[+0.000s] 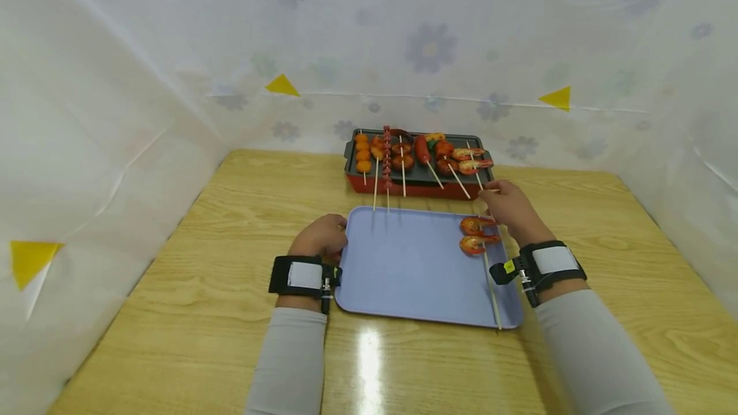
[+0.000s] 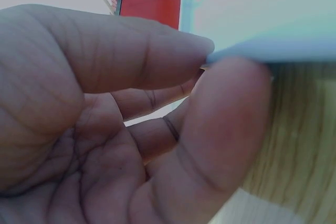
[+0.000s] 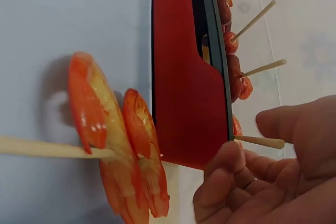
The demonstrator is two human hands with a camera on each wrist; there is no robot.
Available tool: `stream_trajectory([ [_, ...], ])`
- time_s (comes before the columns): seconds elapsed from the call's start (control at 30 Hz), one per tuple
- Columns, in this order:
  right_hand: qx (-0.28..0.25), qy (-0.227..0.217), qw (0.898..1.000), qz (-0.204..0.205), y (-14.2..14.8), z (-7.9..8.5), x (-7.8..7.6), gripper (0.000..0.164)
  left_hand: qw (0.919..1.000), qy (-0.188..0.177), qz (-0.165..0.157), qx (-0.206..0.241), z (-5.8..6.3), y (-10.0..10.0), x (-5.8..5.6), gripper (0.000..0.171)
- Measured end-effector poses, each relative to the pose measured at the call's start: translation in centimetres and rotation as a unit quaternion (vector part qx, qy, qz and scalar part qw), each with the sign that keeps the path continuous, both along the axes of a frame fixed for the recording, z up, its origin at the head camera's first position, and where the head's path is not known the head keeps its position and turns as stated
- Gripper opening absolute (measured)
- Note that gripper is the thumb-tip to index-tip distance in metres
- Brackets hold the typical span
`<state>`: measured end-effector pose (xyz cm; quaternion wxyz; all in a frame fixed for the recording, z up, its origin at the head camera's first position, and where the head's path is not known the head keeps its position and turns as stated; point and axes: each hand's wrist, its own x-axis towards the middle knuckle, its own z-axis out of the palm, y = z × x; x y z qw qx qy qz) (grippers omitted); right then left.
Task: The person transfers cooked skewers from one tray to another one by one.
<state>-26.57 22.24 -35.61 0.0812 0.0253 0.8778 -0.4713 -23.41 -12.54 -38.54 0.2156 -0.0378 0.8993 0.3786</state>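
Note:
My left hand pinches the left edge of a pale lilac tray; the left wrist view shows the tray's rim between thumb and finger. A shrimp skewer lies along the tray's right side, its stick reaching the near edge. My right hand is at the near right corner of a red and black grill. Its thumb and bent fingers stand around the stick of another shrimp skewer on the grill, with a gap showing beside the stick.
On the grill lie several more skewers, among them orange balls, a sausage and a thin reddish meat skewer. Their sticks jut over its near side. A floral sheet hangs behind the wooden table.

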Motion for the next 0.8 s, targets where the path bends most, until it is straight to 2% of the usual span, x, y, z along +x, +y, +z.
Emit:
stream_trajectory([
  [0.33, 0.026, 0.008, 1.0, -0.007, 0.4, -0.3, -0.4, 0.049, 0.9999, 0.008, -0.005, -0.006, -0.1, 0.0, 0.1, 0.052],
  [0.5, 0.01, -0.002, 1.0, -0.02, 0.4, -0.8, -0.2, 0.047, 1.0, 0.003, -0.001, -0.002, -0.1, 0.0, 0.2, 0.051],
  [0.8, -0.006, -0.013, 1.0, 0.005, 0.7, -1.0, -0.8, 0.044, 0.9999, 0.01, -0.011, -0.007, -0.2, -0.2, 0.0, 0.051],
])
